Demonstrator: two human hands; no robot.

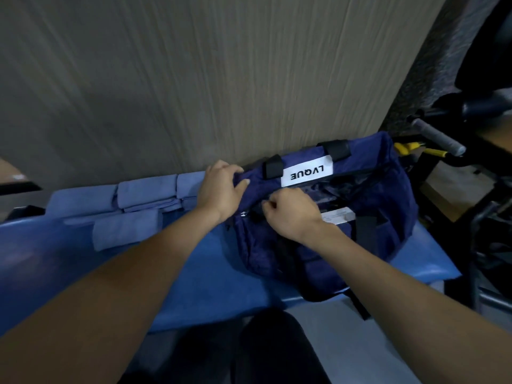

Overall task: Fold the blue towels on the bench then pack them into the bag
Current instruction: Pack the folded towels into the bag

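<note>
Bag [318, 234]: soft, floppy; I'd hold its rim.
Left hand [221, 187]: grip clamped on bag's rim.
Right hand [291, 214]: grip pinched at bag's opening.
Towels [144, 198]: light, limp, left of bag on counter [194, 286].

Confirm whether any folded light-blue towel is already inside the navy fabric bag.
No: the folded towels all lie on the bench, left of the bag.

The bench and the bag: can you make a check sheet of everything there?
Surface: blue padded bench, against a grey wall.
Job's things: folded blue towels lie left of the dark blue bag, whose top is partly open.
Clutter: nothing seen.
Hands: left hand grips the bag's left end; right hand pinches at the bag's opening, perhaps the zip.
Cables: nothing seen.
Surroundings: dark metal equipment with a grey handle on the right.
</note>
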